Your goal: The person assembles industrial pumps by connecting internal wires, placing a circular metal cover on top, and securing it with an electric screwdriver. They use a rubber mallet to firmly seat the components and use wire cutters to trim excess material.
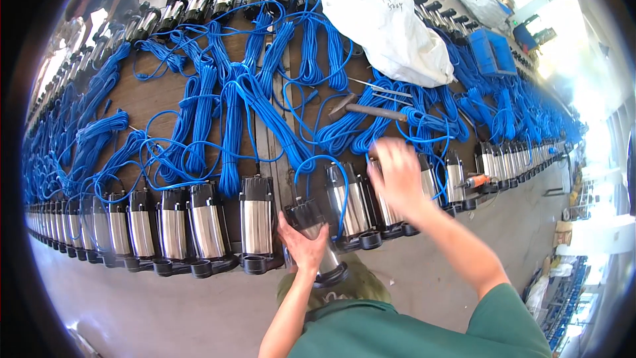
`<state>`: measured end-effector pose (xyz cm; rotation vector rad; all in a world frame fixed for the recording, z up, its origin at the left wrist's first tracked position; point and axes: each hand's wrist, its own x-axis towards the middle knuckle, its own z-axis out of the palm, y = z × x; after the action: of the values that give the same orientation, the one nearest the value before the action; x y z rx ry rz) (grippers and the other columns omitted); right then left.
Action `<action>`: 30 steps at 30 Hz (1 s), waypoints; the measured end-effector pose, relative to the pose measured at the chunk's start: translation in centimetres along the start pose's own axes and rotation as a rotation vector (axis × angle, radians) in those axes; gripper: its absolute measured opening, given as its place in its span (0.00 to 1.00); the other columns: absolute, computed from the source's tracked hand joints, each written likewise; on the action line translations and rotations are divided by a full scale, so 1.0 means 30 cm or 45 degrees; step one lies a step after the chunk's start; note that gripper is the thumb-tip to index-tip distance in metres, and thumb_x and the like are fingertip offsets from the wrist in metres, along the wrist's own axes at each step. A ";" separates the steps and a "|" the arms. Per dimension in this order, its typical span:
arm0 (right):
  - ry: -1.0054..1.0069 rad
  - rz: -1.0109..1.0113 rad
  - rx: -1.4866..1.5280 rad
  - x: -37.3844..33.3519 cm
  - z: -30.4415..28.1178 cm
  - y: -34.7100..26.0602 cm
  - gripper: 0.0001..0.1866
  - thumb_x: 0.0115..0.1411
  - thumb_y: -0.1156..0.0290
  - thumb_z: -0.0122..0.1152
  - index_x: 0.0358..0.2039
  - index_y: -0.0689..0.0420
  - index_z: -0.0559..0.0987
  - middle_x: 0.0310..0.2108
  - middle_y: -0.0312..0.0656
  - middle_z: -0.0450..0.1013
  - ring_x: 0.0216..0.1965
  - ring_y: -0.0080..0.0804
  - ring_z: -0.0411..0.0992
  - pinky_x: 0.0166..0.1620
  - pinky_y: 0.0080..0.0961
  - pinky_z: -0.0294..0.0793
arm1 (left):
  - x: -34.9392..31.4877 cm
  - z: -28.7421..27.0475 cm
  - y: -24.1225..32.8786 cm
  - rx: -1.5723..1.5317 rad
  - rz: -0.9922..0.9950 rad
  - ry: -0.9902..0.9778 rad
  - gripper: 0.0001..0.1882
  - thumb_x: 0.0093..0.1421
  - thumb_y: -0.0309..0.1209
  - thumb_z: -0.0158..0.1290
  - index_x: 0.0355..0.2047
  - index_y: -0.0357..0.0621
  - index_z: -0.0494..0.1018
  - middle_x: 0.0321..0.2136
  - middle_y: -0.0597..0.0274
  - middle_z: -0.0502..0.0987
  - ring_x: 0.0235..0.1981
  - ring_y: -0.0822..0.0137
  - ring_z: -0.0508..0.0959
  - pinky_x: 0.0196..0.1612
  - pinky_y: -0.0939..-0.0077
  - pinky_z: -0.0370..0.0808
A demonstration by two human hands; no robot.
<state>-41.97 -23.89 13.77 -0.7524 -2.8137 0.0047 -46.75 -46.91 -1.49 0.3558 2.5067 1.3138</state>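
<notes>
My left hand (306, 245) is wrapped around the body of a submersible pump (307, 213), black at the top with a shiny metal casing. This pump tilts toward me at the table's front edge, its base past the edge near my body. A blue cable (343, 202) loops up from beside it and bends over toward the neighbouring pump (351, 209). My right hand (399, 176) is over the tops of the pumps to the right, close to bundled blue cable. Motion smears its fingers, and whatever lies under them is hidden.
Rows of similar pumps (257, 215) line both table edges, with tied blue cable coils (232, 132) between. A hammer (371, 111) and thin metal rods (391, 95) lie on coils. An orange-handled tool (477, 181), a white sack (377, 20) and a blue crate (491, 53) are rightward.
</notes>
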 end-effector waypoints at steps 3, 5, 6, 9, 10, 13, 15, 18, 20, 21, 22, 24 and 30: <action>-0.234 0.071 -0.763 0.292 0.273 0.270 0.21 0.59 0.67 0.63 0.53 0.60 0.77 0.51 0.51 0.76 0.56 0.48 0.72 0.59 0.44 0.69 | 0.011 0.009 0.025 0.032 0.051 -0.148 0.62 0.44 0.39 0.75 0.72 0.39 0.48 0.59 0.37 0.64 0.61 0.38 0.66 0.64 0.49 0.66; -0.524 0.210 -0.655 0.384 0.411 0.412 0.24 0.60 0.58 0.66 0.52 0.59 0.78 0.47 0.49 0.79 0.51 0.47 0.78 0.53 0.44 0.76 | 0.018 0.001 0.035 0.022 0.038 -0.220 0.63 0.44 0.40 0.75 0.73 0.43 0.48 0.58 0.38 0.64 0.60 0.38 0.67 0.62 0.49 0.68; -0.689 0.235 -0.557 0.414 0.434 0.456 0.28 0.60 0.50 0.68 0.51 0.58 0.77 0.44 0.48 0.80 0.47 0.46 0.81 0.48 0.45 0.79 | 0.018 0.001 0.031 0.033 0.051 -0.210 0.63 0.43 0.40 0.75 0.74 0.44 0.48 0.57 0.38 0.64 0.59 0.38 0.68 0.62 0.49 0.69; -0.630 0.282 -0.505 0.474 0.381 0.408 0.23 0.62 0.49 0.66 0.43 0.58 0.80 0.39 0.47 0.82 0.43 0.44 0.83 0.43 0.44 0.81 | 0.022 -0.017 0.023 0.049 0.075 -0.146 0.64 0.43 0.41 0.75 0.74 0.50 0.47 0.57 0.37 0.63 0.58 0.37 0.68 0.60 0.47 0.70; -0.579 0.365 -0.543 0.459 0.357 0.396 0.22 0.63 0.49 0.65 0.42 0.58 0.80 0.39 0.47 0.82 0.43 0.44 0.83 0.43 0.44 0.81 | 0.030 -0.013 0.041 0.028 0.097 -0.133 0.64 0.43 0.42 0.75 0.75 0.51 0.46 0.59 0.35 0.62 0.59 0.35 0.67 0.60 0.45 0.69; -0.111 0.305 -0.455 0.281 0.136 0.270 0.22 0.62 0.52 0.66 0.42 0.59 0.80 0.35 0.49 0.81 0.38 0.45 0.83 0.39 0.43 0.81 | -0.004 -0.023 0.002 0.043 0.078 -0.159 0.66 0.43 0.43 0.75 0.76 0.55 0.43 0.62 0.31 0.58 0.60 0.32 0.66 0.60 0.42 0.68; 0.099 0.261 -0.258 0.109 -0.037 0.206 0.19 0.63 0.56 0.67 0.42 0.60 0.78 0.31 0.48 0.81 0.34 0.44 0.83 0.35 0.40 0.81 | 0.012 -0.020 -0.021 0.063 0.102 -0.205 0.67 0.43 0.44 0.74 0.76 0.56 0.42 0.63 0.29 0.56 0.60 0.30 0.65 0.61 0.41 0.68; -0.568 0.527 0.669 -0.077 -0.321 0.071 0.16 0.65 0.61 0.66 0.42 0.60 0.75 0.29 0.39 0.77 0.30 0.35 0.79 0.35 0.36 0.78 | 0.015 -0.019 -0.029 0.055 0.101 -0.239 0.66 0.44 0.43 0.74 0.76 0.59 0.41 0.63 0.27 0.55 0.60 0.29 0.65 0.61 0.43 0.69; -1.228 0.844 0.981 -0.148 -0.444 -0.097 0.14 0.66 0.64 0.65 0.41 0.61 0.75 0.27 0.34 0.74 0.31 0.30 0.75 0.37 0.34 0.76 | 0.011 -0.019 -0.025 0.025 0.129 -0.227 0.66 0.44 0.41 0.75 0.76 0.60 0.43 0.63 0.26 0.54 0.62 0.28 0.61 0.62 0.40 0.66; -1.190 0.741 1.000 -0.227 -0.437 -0.151 0.15 0.67 0.61 0.65 0.40 0.61 0.75 0.27 0.38 0.75 0.31 0.32 0.75 0.38 0.36 0.75 | 0.012 -0.018 -0.024 -0.049 0.117 -0.246 0.66 0.44 0.40 0.74 0.76 0.59 0.43 0.63 0.26 0.53 0.63 0.28 0.60 0.63 0.41 0.65; -1.149 0.633 1.023 -0.304 -0.411 -0.190 0.17 0.67 0.59 0.65 0.40 0.62 0.74 0.26 0.43 0.75 0.32 0.35 0.75 0.38 0.38 0.75 | 0.015 -0.018 -0.025 -0.072 0.124 -0.248 0.66 0.44 0.39 0.74 0.76 0.59 0.43 0.63 0.26 0.53 0.63 0.28 0.60 0.63 0.41 0.65; -1.453 0.541 0.740 -0.388 -0.345 -0.235 0.21 0.69 0.54 0.61 0.38 0.64 0.74 0.26 0.53 0.75 0.32 0.47 0.76 0.39 0.44 0.73 | 0.020 -0.018 -0.027 -0.120 0.154 -0.267 0.66 0.43 0.38 0.74 0.76 0.59 0.43 0.64 0.26 0.52 0.63 0.28 0.59 0.64 0.41 0.64; -1.489 0.452 0.677 -0.359 -0.284 -0.264 0.20 0.70 0.58 0.55 0.40 0.67 0.69 0.27 0.62 0.75 0.34 0.65 0.76 0.39 0.52 0.72 | 0.021 -0.015 -0.056 -0.170 0.181 -0.260 0.66 0.42 0.36 0.73 0.76 0.60 0.43 0.63 0.28 0.53 0.62 0.30 0.59 0.64 0.40 0.63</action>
<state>-34.91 -36.53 20.21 -1.3844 -3.2403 1.6587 -47.65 -47.97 -2.73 0.6141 2.2474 1.4114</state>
